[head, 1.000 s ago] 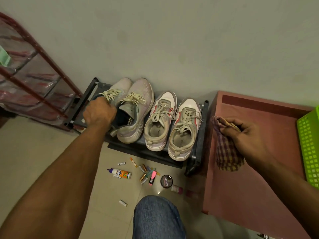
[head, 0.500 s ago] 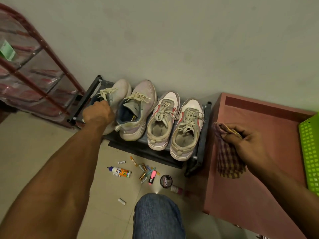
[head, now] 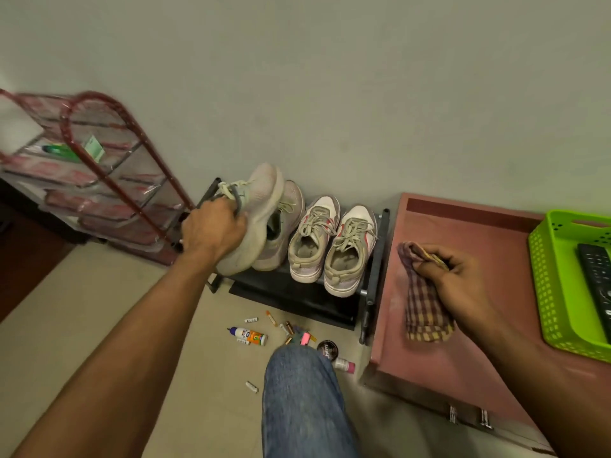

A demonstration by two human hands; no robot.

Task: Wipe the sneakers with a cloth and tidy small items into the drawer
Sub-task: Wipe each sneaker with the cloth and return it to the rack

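My left hand (head: 213, 229) grips the leftmost pale sneaker (head: 258, 206) at its collar and holds it tilted, raised off the low black shoe rack (head: 297, 289). Its partner (head: 286, 226) and a white-and-pink pair (head: 312, 239) (head: 350, 249) stand on the rack. My right hand (head: 459, 276) holds a checked maroon cloth (head: 425, 309) that hangs over the pink cabinet top (head: 446, 358). Small items lie on the floor in front of the rack: a glue bottle (head: 249, 336), batteries (head: 287, 328), a polish tin (head: 325, 348), a pink-capped tube (head: 344, 363).
A red wire shelf unit (head: 99, 180) stands at the left against the wall. A green plastic basket (head: 562, 282) with a remote control (head: 598, 279) sits on the cabinet at right. Drawer handles (head: 469, 416) show at the cabinet's front. My jeans-clad knee (head: 301, 391) is in the foreground.
My left hand has lifted the leftmost sneaker off the rack and tipped it on its side. The view has shifted, bringing the basket and the shelf unit into sight. My right hand keeps the cloth.
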